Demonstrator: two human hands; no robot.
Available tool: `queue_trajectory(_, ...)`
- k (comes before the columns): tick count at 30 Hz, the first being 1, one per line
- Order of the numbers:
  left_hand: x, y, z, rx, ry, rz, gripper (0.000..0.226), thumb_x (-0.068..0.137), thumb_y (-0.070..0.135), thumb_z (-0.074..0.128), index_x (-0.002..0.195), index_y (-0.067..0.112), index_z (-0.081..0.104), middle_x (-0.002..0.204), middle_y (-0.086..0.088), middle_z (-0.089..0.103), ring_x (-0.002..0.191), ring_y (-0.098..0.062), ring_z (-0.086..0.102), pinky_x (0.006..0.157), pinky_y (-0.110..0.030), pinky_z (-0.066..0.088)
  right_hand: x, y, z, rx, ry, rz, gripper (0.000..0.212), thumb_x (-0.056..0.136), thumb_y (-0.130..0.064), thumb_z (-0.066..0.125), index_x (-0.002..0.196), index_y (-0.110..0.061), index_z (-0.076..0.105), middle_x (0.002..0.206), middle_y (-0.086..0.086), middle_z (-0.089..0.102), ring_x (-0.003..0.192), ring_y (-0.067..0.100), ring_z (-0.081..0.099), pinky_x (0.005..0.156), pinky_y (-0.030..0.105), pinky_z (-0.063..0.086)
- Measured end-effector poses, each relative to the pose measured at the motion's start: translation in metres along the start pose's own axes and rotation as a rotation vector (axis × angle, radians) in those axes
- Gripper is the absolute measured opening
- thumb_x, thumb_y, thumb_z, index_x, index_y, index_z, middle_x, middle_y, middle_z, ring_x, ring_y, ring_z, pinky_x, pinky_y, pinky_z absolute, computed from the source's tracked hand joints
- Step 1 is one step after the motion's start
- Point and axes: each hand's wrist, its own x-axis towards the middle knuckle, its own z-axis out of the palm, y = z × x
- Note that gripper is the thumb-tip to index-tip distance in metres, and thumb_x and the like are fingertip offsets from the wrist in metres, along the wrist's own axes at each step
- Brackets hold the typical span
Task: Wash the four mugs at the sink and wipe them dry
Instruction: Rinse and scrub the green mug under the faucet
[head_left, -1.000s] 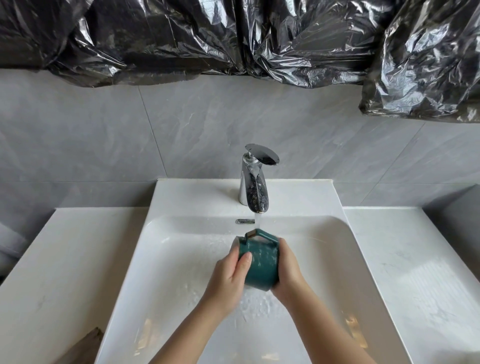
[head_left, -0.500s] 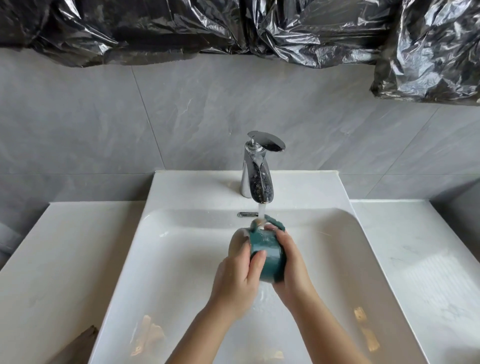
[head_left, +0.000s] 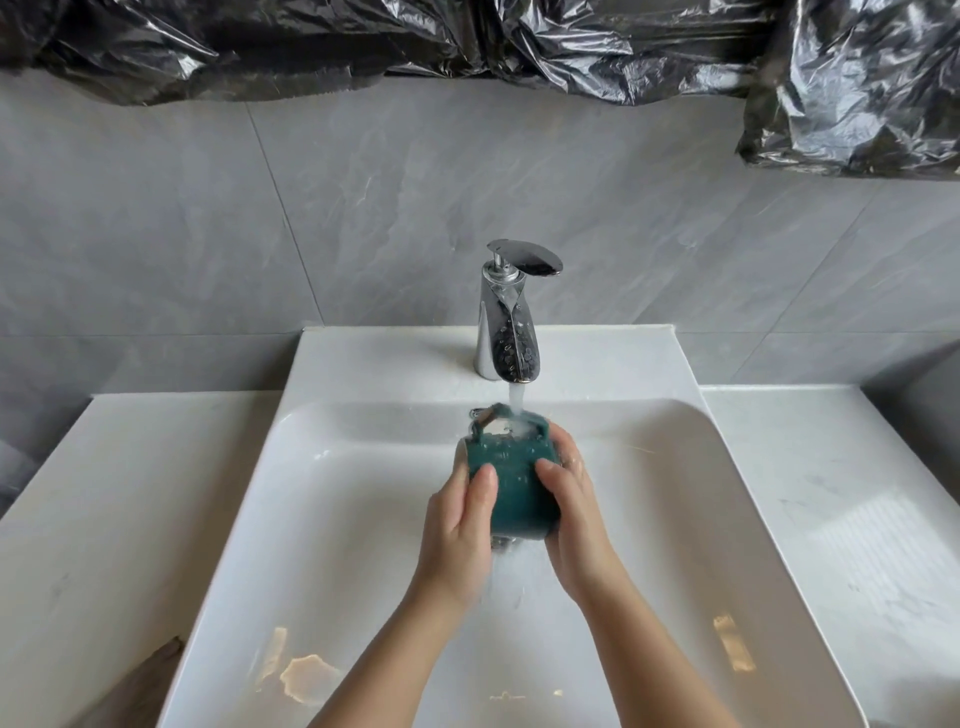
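A dark green mug lies on its side over the white sink, handle uppermost, under the water running from the chrome faucet. My left hand grips the mug's left side, thumb across its wall. On the mug's other side my right hand grips it, thumb on the wall as well. Water strikes the handle and runs off below the mug. No other mugs are in view.
White counter lies left of the basin and more counter on the right. Black plastic sheeting hangs along the grey tiled wall above. A brown object pokes in at the lower left edge.
The mug has turned in my hands, and both hands have shifted their hold on it under the stream. The camera view has tilted slightly.
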Motion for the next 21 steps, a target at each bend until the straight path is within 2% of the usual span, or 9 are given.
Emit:
queue_trajectory(3,0.006,0.005,0.004,-0.024,-0.043,-0.061,0.038,0.091,0.040,0.042,0.109,0.015,0.065,0.094,0.000,0.073,0.089,-0.017,0.067,0.076,-0.033,0.055,0.000,-0.002,-0.002,0.032,0.018,0.021,0.041,0.085,-0.028,0.051,0.124,-0.025,0.063,0.122,0.011,0.068,0.117,0.034,0.061,0.101,0.051,0.046)
queue_trajectory(6,0.002,0.000,0.004,0.188,-0.113,0.013,0.050,0.086,0.053,0.041,0.103,0.011,0.058,0.074,0.000,0.066,0.068,-0.017,0.061,0.069,-0.044,0.052,0.001,-0.001,-0.002,0.084,0.041,0.092,0.032,0.082,-0.036,0.052,0.107,-0.033,0.071,0.115,0.010,0.071,0.107,0.030,0.065,0.102,0.058,0.044)
queue_trajectory(8,0.006,0.001,0.002,0.200,-0.057,0.025,0.050,0.087,0.052,0.039,0.098,0.009,0.061,0.077,-0.004,0.067,0.071,-0.019,0.061,0.071,-0.044,0.051,-0.002,0.002,-0.002,0.051,0.022,0.087,0.042,0.078,-0.042,0.058,0.118,-0.035,0.065,0.121,0.003,0.068,0.112,0.024,0.064,0.105,0.054,0.045)
queue_trajectory(10,0.017,0.008,0.002,0.084,0.029,-0.089,0.046,0.092,0.046,0.040,0.094,0.010,0.067,0.087,-0.011,0.071,0.081,-0.022,0.065,0.074,-0.041,0.052,-0.005,0.002,0.000,-0.040,-0.003,0.020,0.048,0.082,-0.038,0.056,0.130,-0.038,0.054,0.125,-0.005,0.064,0.113,0.012,0.062,0.101,0.036,0.050)
queue_trajectory(12,0.027,0.014,0.003,-0.060,0.029,-0.255,0.037,0.099,0.040,0.043,0.091,0.016,0.071,0.089,-0.004,0.074,0.085,-0.016,0.068,0.073,-0.030,0.053,-0.003,-0.001,0.002,-0.100,-0.002,-0.035,0.044,0.085,-0.032,0.049,0.129,-0.036,0.053,0.120,-0.009,0.065,0.108,0.010,0.062,0.092,0.026,0.052)
queue_trajectory(14,0.025,0.016,0.002,-0.053,-0.064,-0.233,0.034,0.099,0.040,0.044,0.098,0.017,0.069,0.092,-0.002,0.074,0.084,-0.010,0.068,0.073,-0.023,0.052,0.001,-0.002,0.000,-0.086,0.048,-0.022,0.038,0.084,-0.034,0.047,0.121,-0.036,0.058,0.115,-0.006,0.068,0.106,0.014,0.063,0.089,0.030,0.054)
queue_trajectory(17,0.019,0.008,0.000,0.139,-0.185,-0.067,0.045,0.088,0.048,0.044,0.112,0.013,0.060,0.097,-0.013,0.070,0.082,-0.021,0.067,0.070,-0.032,0.053,0.003,-0.002,0.002,0.087,0.023,0.119,0.034,0.084,-0.043,0.048,0.114,-0.036,0.063,0.124,0.009,0.066,0.109,0.025,0.064,0.095,0.051,0.050)
queue_trajectory(19,0.020,0.007,0.002,0.121,-0.071,-0.070,0.036,0.095,0.039,0.044,0.102,0.009,0.062,0.087,-0.013,0.066,0.068,-0.014,0.062,0.057,-0.021,0.051,-0.001,0.000,0.002,0.038,0.024,0.110,0.037,0.082,-0.047,0.050,0.117,-0.040,0.060,0.126,0.006,0.064,0.114,0.022,0.062,0.099,0.048,0.050)
queue_trajectory(21,0.024,0.012,0.007,0.027,0.034,-0.195,0.034,0.100,0.035,0.044,0.088,0.010,0.065,0.084,-0.013,0.067,0.074,-0.019,0.063,0.065,-0.021,0.051,-0.004,-0.001,0.002,-0.105,0.041,0.006,0.041,0.082,-0.041,0.053,0.123,-0.040,0.054,0.125,-0.002,0.062,0.115,0.010,0.060,0.100,0.032,0.049)
